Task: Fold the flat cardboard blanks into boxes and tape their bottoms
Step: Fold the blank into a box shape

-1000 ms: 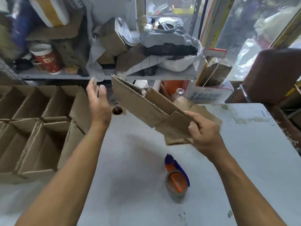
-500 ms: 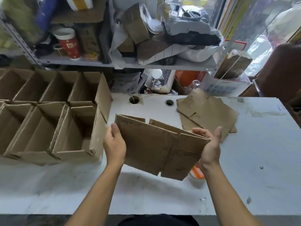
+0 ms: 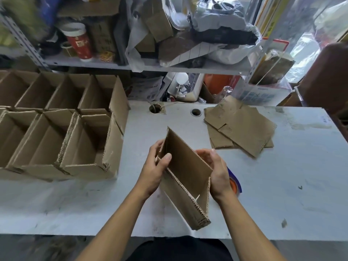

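Note:
A brown cardboard blank (image 3: 185, 172) is held above the white table (image 3: 282, 185), partly spread into a box shape with its open side toward me. My left hand (image 3: 155, 170) grips its left wall, thumb curled over the edge. My right hand (image 3: 216, 172) holds the right wall, fingers wrapped behind it. A stack of flat blanks (image 3: 243, 127) lies at the back right of the table. An orange and blue tape dispenser (image 3: 235, 183) shows partly behind my right hand.
Several folded open boxes (image 3: 84, 140) stand in rows on the left of the table. Two round holes (image 3: 156, 108) are in the table's far edge. A cluttered shelf (image 3: 143, 66) with a red cup (image 3: 79, 41) and bags rises behind.
The blank came down toward me and went from nearly flat to spread open into a box shape. Both hands shifted from its outer edges to its side walls.

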